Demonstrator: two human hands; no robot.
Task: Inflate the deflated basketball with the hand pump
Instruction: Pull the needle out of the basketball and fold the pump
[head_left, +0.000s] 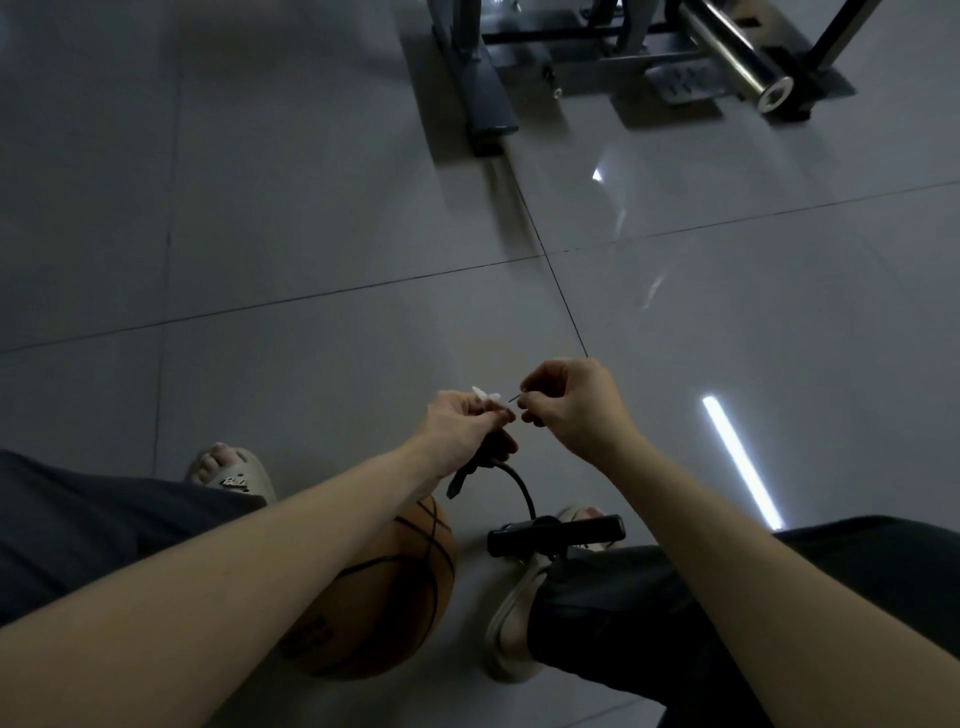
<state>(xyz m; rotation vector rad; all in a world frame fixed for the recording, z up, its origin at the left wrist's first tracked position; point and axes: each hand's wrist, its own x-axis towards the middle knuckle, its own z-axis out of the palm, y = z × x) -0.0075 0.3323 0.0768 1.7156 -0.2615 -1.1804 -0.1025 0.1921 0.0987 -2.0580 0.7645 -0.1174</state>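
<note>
An orange basketball (400, 587) with black seams lies on the floor between my feet, partly hidden by my left forearm. The black hand pump (556, 534) stands beside it, its T-handle showing near my right knee. A black hose (519, 486) curves up from the pump to my left hand (465, 428), which grips the hose end and small white nozzle pieces (485, 397). My right hand (571, 405) pinches a thin metal needle (514, 398), its tip close to the left hand's fingers.
I sit over a grey tiled floor (311, 234). My sandalled feet (234, 473) flank the ball and pump. A metal gym machine frame (483, 104) with a chrome bar (737, 57) stands at the far right.
</note>
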